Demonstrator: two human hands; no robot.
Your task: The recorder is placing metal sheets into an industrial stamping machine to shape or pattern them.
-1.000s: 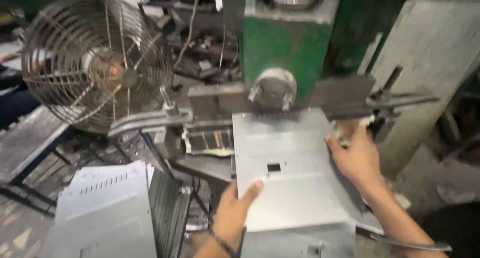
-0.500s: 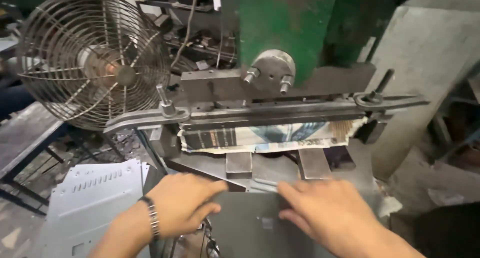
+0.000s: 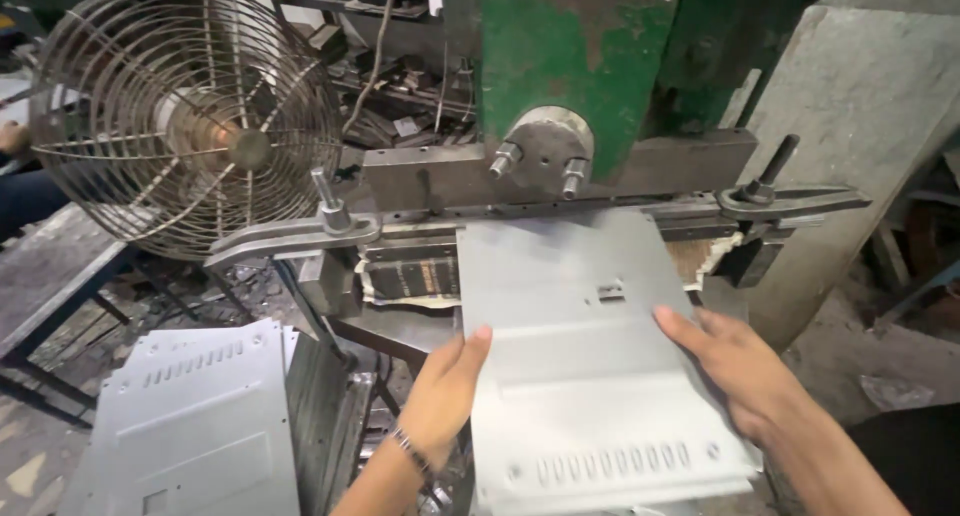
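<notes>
1. sheet-metal panel (image 3: 590,366), grey w/ slot row at near edge: lying flat, far edge sliding under green press (image 3: 580,66) head.
2. left hand (image 3: 445,386): gripping panel's left edge, steadying it.
3. right hand (image 3: 740,371): pressing flat on top, fingers spread, not clenching.
4. panel stack (image 3: 190,426), near left: standing loose, no bin showing.
5. wire-guard fan (image 3: 185,116), far left.

Dim workshop, light seemingly from above-left; glare on metal sheet (image 3: 585,376); slight motion blur, dark corners, mild edge distortion.
</notes>
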